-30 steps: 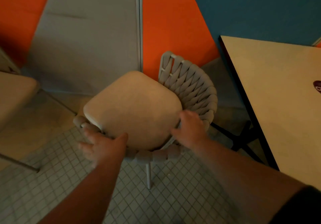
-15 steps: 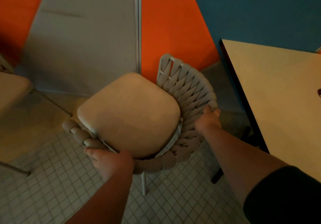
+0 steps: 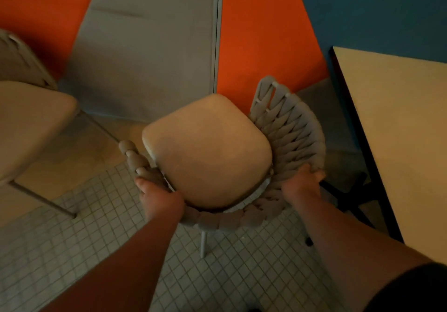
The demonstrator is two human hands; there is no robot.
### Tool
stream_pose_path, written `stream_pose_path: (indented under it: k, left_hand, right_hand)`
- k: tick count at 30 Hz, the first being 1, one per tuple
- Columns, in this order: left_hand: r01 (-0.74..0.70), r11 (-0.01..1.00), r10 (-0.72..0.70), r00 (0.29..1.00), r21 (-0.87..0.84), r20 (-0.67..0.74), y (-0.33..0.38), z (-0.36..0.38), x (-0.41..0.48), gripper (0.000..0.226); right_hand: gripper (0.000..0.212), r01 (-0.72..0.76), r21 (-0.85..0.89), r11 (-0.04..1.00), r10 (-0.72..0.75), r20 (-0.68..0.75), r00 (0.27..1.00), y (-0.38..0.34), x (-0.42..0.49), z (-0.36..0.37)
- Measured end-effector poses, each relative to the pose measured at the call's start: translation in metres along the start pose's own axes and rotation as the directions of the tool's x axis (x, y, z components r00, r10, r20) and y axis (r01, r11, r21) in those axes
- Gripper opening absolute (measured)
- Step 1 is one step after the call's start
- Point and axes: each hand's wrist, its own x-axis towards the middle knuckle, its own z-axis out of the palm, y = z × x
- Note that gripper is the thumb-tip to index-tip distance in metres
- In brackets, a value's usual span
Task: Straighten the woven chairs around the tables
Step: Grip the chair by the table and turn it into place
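Left hand: fingers clasp chair rim.
Right hand: fingers clasp woven back.
Table: beside chair.

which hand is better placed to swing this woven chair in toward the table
Right. The right hand grips the woven chair rim on the side nearest the table; the left hand holds the far side.

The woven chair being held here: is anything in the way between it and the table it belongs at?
Nothing visible blocks it. Both the left hand and right hand already grip the woven chair by its curved back. Between it and the table on the right lies only bare floor and the table's own dark base, low under the tabletop.
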Motion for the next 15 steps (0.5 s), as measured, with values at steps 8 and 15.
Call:
stream_pose_path:
  k: [8,15]
  left_hand:
    - [-0.224,0.964,0.193,0.961,0.147,0.198,0.018,-0.021,0.042,0.091]
    - [-0.354,0.916,0.295,0.912,0.187,0.285,0.042,-0.020,0.093,0.088]
  right_hand:
    - [0.087,-0.193,0.068,0.979,0.194,-0.009,0.981,0.028,-0.064,0.026]
    - [0.068,-0.085,-0.070,0.994,0.084,-0.021,0.996,0.023,-0.084,0.046]
